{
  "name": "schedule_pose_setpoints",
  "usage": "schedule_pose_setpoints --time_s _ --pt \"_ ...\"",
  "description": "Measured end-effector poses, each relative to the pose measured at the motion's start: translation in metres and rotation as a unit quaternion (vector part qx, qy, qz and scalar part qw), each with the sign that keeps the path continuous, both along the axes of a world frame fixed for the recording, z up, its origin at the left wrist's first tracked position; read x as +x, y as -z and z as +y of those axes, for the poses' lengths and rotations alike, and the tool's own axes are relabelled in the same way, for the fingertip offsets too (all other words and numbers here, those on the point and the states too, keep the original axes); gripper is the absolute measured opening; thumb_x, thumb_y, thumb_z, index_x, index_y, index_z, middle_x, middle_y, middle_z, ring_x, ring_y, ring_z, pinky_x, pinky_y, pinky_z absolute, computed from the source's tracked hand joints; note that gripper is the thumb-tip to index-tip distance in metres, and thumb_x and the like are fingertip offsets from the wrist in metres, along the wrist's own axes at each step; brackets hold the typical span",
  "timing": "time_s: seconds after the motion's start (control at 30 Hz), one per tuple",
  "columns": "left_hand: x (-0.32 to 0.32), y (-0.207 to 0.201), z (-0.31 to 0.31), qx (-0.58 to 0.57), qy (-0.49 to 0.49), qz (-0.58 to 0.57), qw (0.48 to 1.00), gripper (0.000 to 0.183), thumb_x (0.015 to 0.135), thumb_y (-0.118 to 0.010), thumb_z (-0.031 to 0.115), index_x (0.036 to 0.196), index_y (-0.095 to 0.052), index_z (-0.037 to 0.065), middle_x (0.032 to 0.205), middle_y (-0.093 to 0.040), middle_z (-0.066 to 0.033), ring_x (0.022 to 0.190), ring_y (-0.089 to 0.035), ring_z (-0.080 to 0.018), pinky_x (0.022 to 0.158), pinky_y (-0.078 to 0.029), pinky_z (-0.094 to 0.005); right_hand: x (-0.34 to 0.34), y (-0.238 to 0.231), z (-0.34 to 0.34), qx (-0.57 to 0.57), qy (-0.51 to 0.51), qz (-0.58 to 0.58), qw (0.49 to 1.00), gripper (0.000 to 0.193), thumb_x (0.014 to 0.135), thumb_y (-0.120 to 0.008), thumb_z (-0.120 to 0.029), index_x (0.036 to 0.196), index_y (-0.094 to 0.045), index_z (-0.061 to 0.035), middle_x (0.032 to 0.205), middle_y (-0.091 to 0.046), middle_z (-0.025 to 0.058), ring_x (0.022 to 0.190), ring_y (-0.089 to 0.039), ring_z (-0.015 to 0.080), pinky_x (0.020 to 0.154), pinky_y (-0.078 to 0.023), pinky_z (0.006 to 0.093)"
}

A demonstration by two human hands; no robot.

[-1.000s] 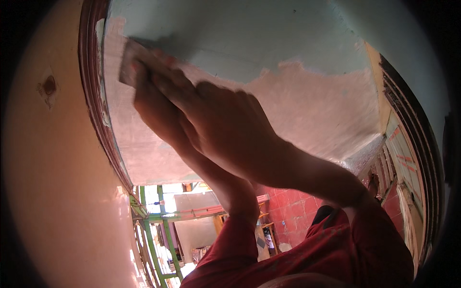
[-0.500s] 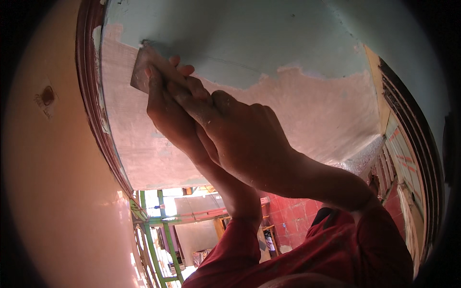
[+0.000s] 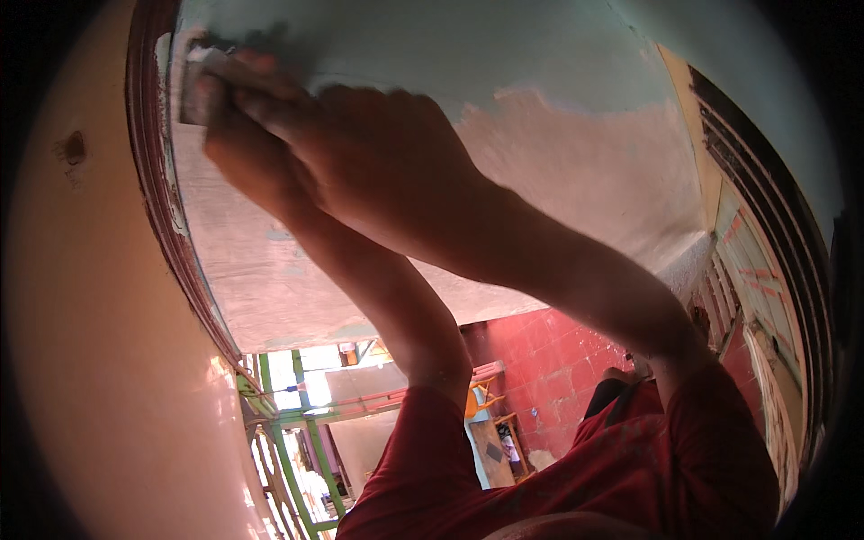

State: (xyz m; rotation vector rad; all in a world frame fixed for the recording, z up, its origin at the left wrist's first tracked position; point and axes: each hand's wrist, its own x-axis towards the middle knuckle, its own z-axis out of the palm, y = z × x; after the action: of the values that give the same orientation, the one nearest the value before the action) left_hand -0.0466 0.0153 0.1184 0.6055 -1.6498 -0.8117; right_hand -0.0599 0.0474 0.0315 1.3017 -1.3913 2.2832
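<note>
Both my hands are up at the far left of a wall surface, close together on one flat scraper blade (image 3: 192, 101). My left hand (image 3: 252, 166) grips its lower side, its thumb lying along the face. My right hand (image 3: 387, 153) crosses over from the right, its fingers closed at the blade's upper side. Pale paste shows along the upper edge, blurred by motion. Under the blade the surface is partly a pale pinkish coat (image 3: 576, 171) with a ragged border, and partly grey-green paint (image 3: 531, 45). My hands hide much of the blade.
Dark red moulding (image 3: 148, 117) runs down the left side, right beside the blade. Beyond it stands a beige wall (image 3: 81, 297) with a dark hole. Slatted dark trim (image 3: 765, 189) borders the right. Far below lie red floor tiles (image 3: 549, 387) and a green frame (image 3: 283, 450).
My two hands have moved together up and to the left, carrying the blade with them to the dark red moulding. Their grip on it stays much the same.
</note>
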Motion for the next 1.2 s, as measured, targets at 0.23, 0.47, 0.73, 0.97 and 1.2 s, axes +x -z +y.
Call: schedule_pose_setpoints --time_s 0.23,0.47,0.73,0.97,1.2 --pt "0.025 0.038 -0.022 -0.02 -0.065 -0.043 0.997 0.045 0.105 -0.04 0.036 0.113 -0.061 -0.003 0.085 -0.064 -0.009 0.07 -0.059 -0.0168 0.066 -0.049 -0.0294 0.009 0.017 0.027 0.046 -0.036 -0.031 0.998 0.035 0.09 -0.056 -0.016 0.124 -0.061 -0.0124 0.075 -0.066 0.0115 0.057 -0.065 0.0289 0.049 -0.053 0.0399" --pt "0.026 0.038 -0.036 0.057 -0.01 0.055 0.997 0.042 0.105 -0.042 0.034 0.11 -0.06 -0.004 0.078 -0.06 -0.0091 0.059 -0.053 -0.0136 0.055 -0.044 -0.0247 0.004 0.028 0.013 0.033 -0.065 -0.014 0.997 0.034 0.09 -0.056 -0.018 0.124 -0.061 -0.0116 0.079 -0.066 0.013 0.058 -0.066 0.0274 0.05 -0.054 0.038" --pt "0.027 0.032 -0.013 0.126 -0.008 -0.007 0.992 0.043 0.106 -0.041 0.037 0.11 -0.061 -0.002 0.083 -0.061 -0.0042 0.063 -0.056 -0.0123 0.054 -0.043 -0.0213 0.0 0.027 0.03 0.068 -0.039 0.016 0.997 0.039 0.09 -0.058 -0.017 0.128 -0.056 -0.0095 0.08 -0.065 0.0139 0.06 -0.066 0.0268 0.049 -0.054 0.0369" --pt "0.036 0.022 -0.008 0.121 -0.049 -0.003 0.991 0.045 0.105 -0.041 0.038 0.11 -0.061 -0.001 0.086 -0.062 -0.0033 0.068 -0.058 -0.0126 0.057 -0.044 -0.0212 -0.004 -0.013 0.021 0.047 -0.042 -0.002 0.998 0.035 0.088 -0.058 -0.016 0.121 -0.058 -0.0058 0.074 -0.064 0.0129 0.057 -0.066 0.0273 0.048 -0.054 0.0374" --pt "0.036 0.039 -0.015 0.12 -0.059 -0.017 0.991 0.045 0.106 -0.041 0.039 0.111 -0.061 -0.002 0.087 -0.063 -0.0043 0.069 -0.059 -0.0131 0.059 -0.046 -0.0217 0.005 0.019 0.021 0.064 -0.074 -0.036 0.995 0.035 0.089 -0.056 -0.016 0.123 -0.058 -0.0047 0.072 -0.064 0.0138 0.057 -0.066 0.0296 0.051 -0.055 0.0398"
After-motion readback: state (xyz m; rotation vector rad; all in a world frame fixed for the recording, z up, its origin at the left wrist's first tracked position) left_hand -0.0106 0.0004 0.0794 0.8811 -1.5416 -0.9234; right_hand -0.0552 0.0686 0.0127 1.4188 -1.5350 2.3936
